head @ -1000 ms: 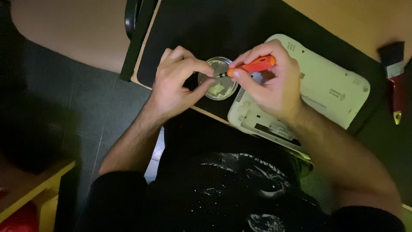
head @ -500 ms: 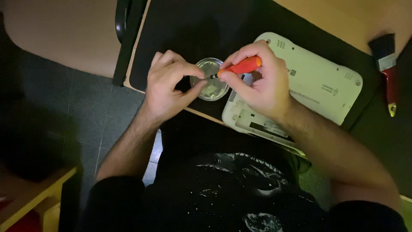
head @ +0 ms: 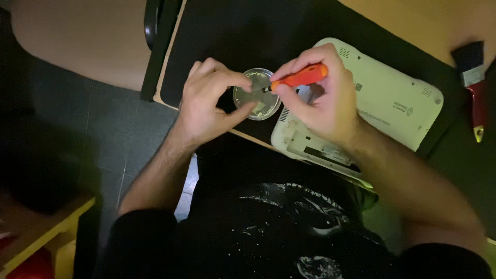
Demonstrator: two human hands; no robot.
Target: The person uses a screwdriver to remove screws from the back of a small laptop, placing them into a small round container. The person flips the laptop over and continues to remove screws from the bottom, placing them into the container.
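While the right hand (head: 323, 98) stays clamped on the screwdriver (head: 298, 77), its tip now hangs over the dish (head: 257, 94), where the left hand (head: 209, 103) has pinched thumb and forefinger at that tip, perhaps taking a screw; laptop (head: 382, 98) lies under the grip

Dim, warm light from above; deep shadows left, slightly soft focus.
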